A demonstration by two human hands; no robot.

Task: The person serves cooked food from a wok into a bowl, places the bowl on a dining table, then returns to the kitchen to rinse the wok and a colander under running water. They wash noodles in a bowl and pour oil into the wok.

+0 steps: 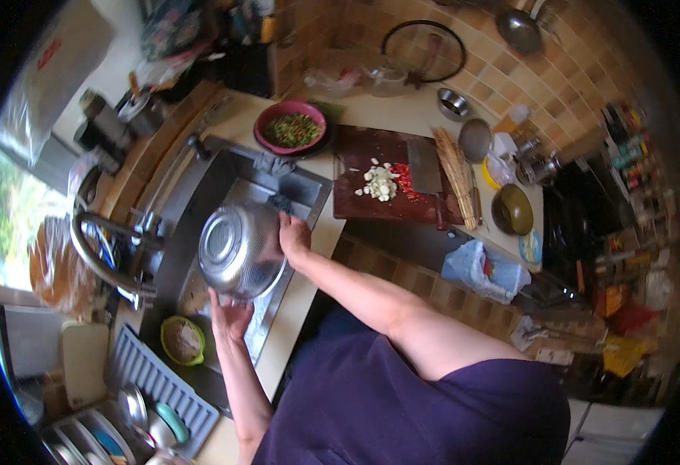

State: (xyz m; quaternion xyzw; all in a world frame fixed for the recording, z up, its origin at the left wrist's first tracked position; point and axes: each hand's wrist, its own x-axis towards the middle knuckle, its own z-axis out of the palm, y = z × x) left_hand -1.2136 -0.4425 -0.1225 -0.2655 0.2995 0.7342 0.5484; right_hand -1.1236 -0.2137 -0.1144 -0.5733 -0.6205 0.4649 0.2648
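Observation:
Over the sink, a shiny perforated metal colander is held tilted, its ringed base turned up towards me. My right hand grips its upper right side near the rim. Below, my left hand is at the lower rim, palm turned up; some of its fingers are hidden behind the metal. What the colander holds, if anything, cannot be seen. A yellow-green basket with something pale in it stands in the sink, left of my left hand. The curved faucet rises on the window side.
A dark cutting board bears chopped white pieces, chopped red pieces and a cleaver. Beside it are a pink bowl of chopped greens and a bundle of dry stalks. A grey drying rack holds dishes. A lined bin stands below.

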